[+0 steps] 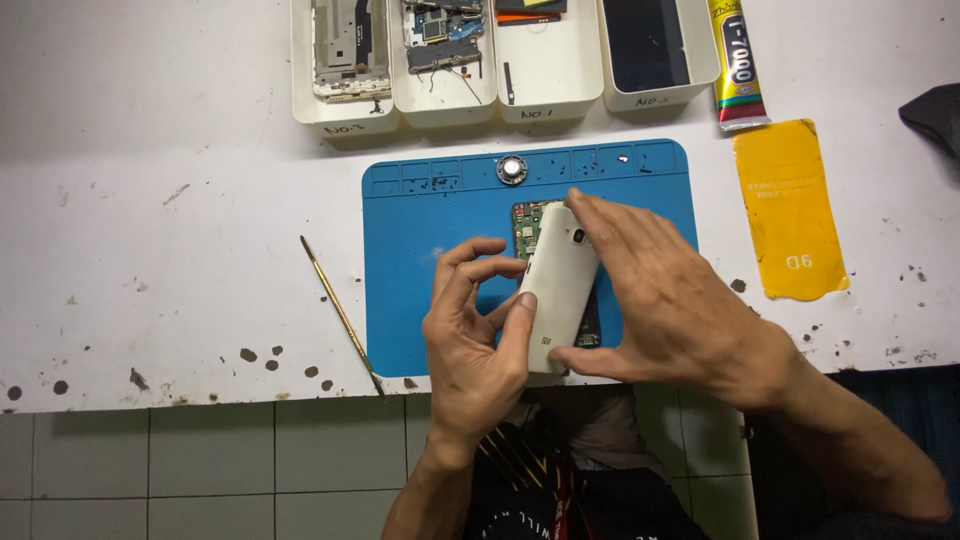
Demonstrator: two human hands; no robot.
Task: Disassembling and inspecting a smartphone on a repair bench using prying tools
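Both hands are working a white back cover (pixel 557 300) over a phone body (pixel 527 222) whose green circuit board is peeking out at the far left corner. It's all happening over the middle of the blue repair mat (pixel 420 290), toward its near edge.

The left hand (pixel 470 340) is pinching the cover's near-left edge, thumb lying along the side and the other fingers curled loosely above it. The right hand (pixel 665 300) is grasping it from the right — fingers spread flat over the far end by the camera hole, thumb tucked under the near end. So neither hand is open, both are gripping that same cover.

The cover is sitting tilted, not flush with the body yet. I'd say the trick here is lining up the camera hole first, then working around the edge with even pressure instead of squeezing the middle — these thin shells flex easily.

Other stuff around: a thin brush-like tool (pixel 342 315) lying on the white table to the left, a small round metal part (pixel 512 169) at the far edge of the mat, white parts trays (pixel 345 105) along the far side, a glue tube (pixel 738 65) and a yellow sheet (pixel 790 210) off to the right.
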